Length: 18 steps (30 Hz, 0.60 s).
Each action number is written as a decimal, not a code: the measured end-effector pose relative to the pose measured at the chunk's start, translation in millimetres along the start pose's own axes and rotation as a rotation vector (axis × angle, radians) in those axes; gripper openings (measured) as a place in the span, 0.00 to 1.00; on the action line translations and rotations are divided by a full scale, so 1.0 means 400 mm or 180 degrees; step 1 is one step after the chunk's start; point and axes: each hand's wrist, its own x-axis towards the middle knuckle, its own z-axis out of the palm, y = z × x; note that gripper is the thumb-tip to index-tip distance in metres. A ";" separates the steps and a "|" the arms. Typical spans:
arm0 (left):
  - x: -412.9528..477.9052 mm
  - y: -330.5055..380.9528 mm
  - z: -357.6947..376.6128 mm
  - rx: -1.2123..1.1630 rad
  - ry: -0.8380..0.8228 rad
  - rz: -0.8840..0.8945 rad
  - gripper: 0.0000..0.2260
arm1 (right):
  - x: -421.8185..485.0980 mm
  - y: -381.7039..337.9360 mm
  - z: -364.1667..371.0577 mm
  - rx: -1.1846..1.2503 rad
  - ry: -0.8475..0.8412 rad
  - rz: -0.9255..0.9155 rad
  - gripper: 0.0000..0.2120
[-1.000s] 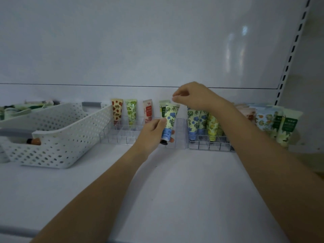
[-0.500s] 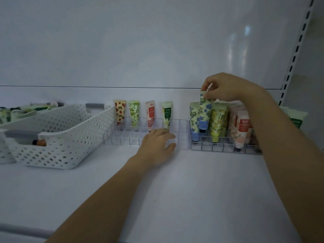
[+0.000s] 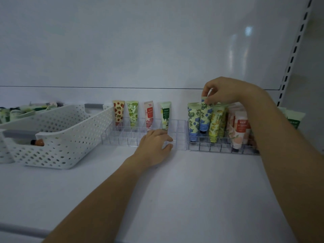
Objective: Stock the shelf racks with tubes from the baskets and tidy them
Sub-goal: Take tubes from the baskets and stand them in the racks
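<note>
Pinching blue-flowered tube [image 3: 204, 118]: right hand [image 3: 226, 91] | left hand [image 3: 155, 146] relaxed against clear rack [image 3: 122, 137] | basket [image 3: 70, 134] beside

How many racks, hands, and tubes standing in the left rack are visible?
Racks: 2, left rack and right rack
Hands: 2, left hand on the left rack, right hand pinching a blue-flowered tube
Tubes in the left rack: 4
Total: 8

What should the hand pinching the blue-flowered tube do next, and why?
Probably ease the blue-flowered tube down into its cell, then let go. The right hand pinches its top edge, and it stands higher than the matching tube beside it in the right rack, so it looks not fully seated.
</note>
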 end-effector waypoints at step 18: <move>0.005 0.017 -0.016 0.0159 0.0299 0.0103 0.16 | 0.019 0.024 0.038 0.0041 -0.0047 0.0038 0.06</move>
